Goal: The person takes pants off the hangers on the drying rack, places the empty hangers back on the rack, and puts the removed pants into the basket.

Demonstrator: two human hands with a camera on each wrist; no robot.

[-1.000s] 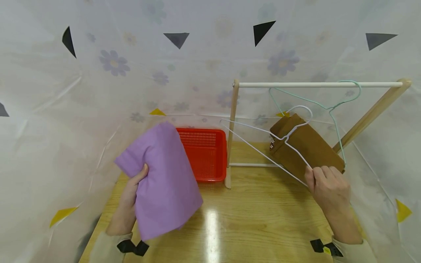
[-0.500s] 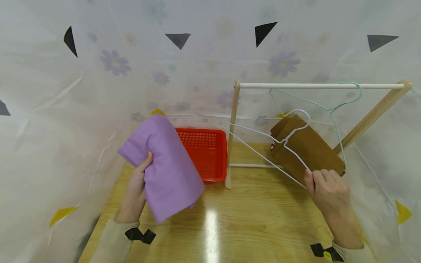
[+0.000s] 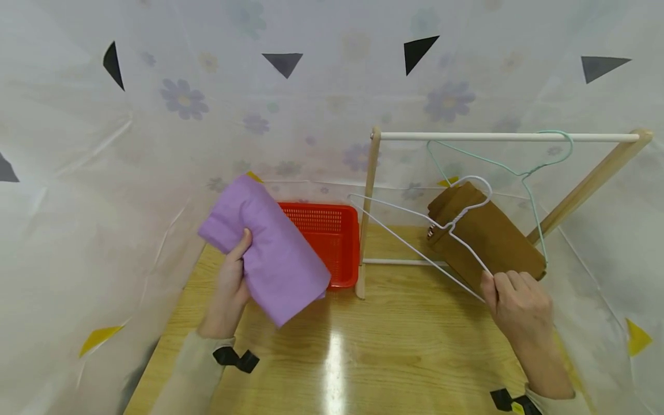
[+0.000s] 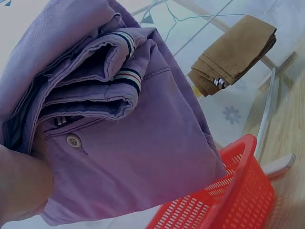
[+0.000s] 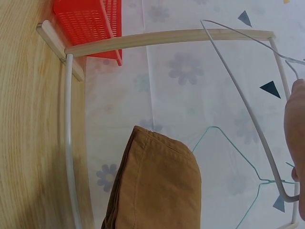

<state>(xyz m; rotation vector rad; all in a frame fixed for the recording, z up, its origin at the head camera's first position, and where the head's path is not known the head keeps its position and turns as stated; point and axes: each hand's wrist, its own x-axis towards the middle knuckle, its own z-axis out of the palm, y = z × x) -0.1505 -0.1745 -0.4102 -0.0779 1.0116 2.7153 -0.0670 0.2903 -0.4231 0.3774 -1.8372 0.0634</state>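
Observation:
My left hand (image 3: 230, 282) grips folded purple trousers (image 3: 280, 253), thumb on top, above the table's left side. In the left wrist view, a button and striped trim show on the purple trousers (image 4: 128, 162). At the right, my right hand (image 3: 519, 305) holds a white wire hanger (image 3: 455, 222) by its lower corner, hook up and nothing on it. Behind it, folded brown trousers (image 3: 490, 236) hang tilted on a green hanger (image 3: 526, 172), hooked over the rack's white bar (image 3: 467, 136). The right wrist view shows the brown trousers (image 5: 167, 186) below the white hanger (image 5: 243, 95).
A red plastic basket (image 3: 358, 248) stands left of the rack's wooden post (image 3: 369, 173), partly behind the purple trousers. The rack's lower white rod (image 3: 399, 262) runs just above the wooden table (image 3: 404, 357). A flowered sheet (image 3: 311, 115) encloses the table.
My left hand has moved right and up with the purple trousers, which now tilt more and cover part of the basket. The right hand and white hanger have shifted slightly down.

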